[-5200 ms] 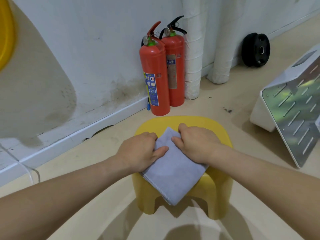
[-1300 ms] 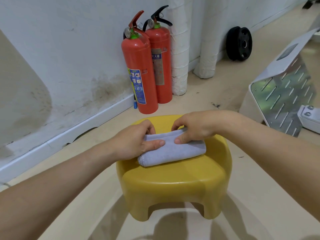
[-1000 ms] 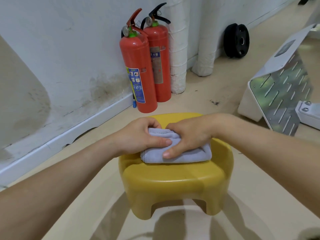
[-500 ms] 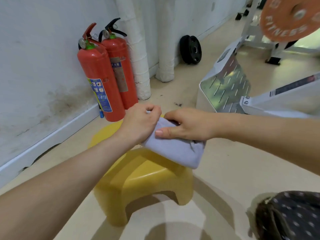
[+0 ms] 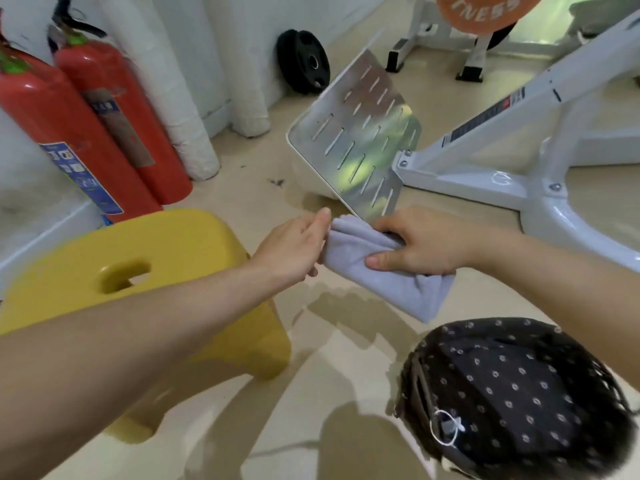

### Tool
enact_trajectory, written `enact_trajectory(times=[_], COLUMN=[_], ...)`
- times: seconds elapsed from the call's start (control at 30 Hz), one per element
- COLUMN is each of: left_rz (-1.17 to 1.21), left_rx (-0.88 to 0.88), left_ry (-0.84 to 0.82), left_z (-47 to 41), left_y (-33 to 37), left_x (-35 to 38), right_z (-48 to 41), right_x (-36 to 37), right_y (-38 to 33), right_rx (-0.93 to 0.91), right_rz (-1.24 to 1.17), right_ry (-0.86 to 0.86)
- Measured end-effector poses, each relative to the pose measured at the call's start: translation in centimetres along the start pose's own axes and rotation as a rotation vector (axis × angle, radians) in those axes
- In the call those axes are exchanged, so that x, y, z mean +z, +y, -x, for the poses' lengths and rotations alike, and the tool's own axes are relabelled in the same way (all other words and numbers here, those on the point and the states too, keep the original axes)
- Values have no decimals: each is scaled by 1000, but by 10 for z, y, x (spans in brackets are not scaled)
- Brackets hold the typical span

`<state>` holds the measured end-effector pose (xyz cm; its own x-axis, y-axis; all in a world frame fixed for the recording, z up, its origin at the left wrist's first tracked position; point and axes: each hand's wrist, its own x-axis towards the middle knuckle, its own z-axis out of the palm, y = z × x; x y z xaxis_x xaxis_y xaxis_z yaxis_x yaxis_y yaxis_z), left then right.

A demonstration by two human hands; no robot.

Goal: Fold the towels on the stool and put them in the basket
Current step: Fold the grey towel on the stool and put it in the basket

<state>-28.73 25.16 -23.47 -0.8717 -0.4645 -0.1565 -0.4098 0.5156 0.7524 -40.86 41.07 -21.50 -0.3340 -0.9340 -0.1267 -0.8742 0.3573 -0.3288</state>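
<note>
Right hand (image 5: 426, 245) on top of the folded towel (image 5: 391, 289), fingers curled over its far side, thumb laid along the near edge: a firm grip. Left hand (image 5: 294, 247) right beside it, clasping the towel's left end, thumb upright against the cloth, fingertips tucked under. Up and away! Half a second back, still over the far edge of the stool (image 5: 138, 258); now clear of it altogether, carried in the air above the floor, one loose corner drooping below the right wrist. Stool left behind, off to the left of the left hand and under that forearm, oval grip hole in the seat now showing. Basket (image 5: 436, 358) below the right hand and nearer, dark lining with pale dots, far more of it in view than the mere corner of a moment ago. Towel not in it yet, hanging just beyond its rim and apart from it. Just past the right hand, a slotted metal plate (image 5: 363, 140) bolted to a white machine frame (image 5: 519, 133). Off beyond the left hand, two red fire extinguishers (image 5: 69, 133) against the wall, slid over to the edge of the view; black weight disc (image 5: 304, 62) farther off, beyond both hands.
</note>
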Motion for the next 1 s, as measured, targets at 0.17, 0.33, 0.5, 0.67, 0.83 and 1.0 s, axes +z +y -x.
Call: enact_trajectory(times=[0.17, 0.33, 0.5, 0.67, 0.83, 1.0], left_rz=[-210, -269, -292, -145, -527, -987], left_rx=[-129, -189, -113, -104, -60, 310], left_ry=[-312, -461, -309, -122, -160, -273], left_z=[19, 59, 52, 20, 25, 46], left_y=[-23, -26, -27, -40, -68, -55], left_x=[116, 206, 219, 190, 149, 158], right_z=[33, 52, 60, 61, 59, 61], right_x=[24, 50, 70, 80, 86, 108], right_y=[70, 100, 99, 97, 84, 70], right_rx=[257, 413, 435, 349, 414, 497], right_rz=[-116, -271, -310, -358, -484, -815], right_ry=[30, 36, 78, 255, 339, 296])
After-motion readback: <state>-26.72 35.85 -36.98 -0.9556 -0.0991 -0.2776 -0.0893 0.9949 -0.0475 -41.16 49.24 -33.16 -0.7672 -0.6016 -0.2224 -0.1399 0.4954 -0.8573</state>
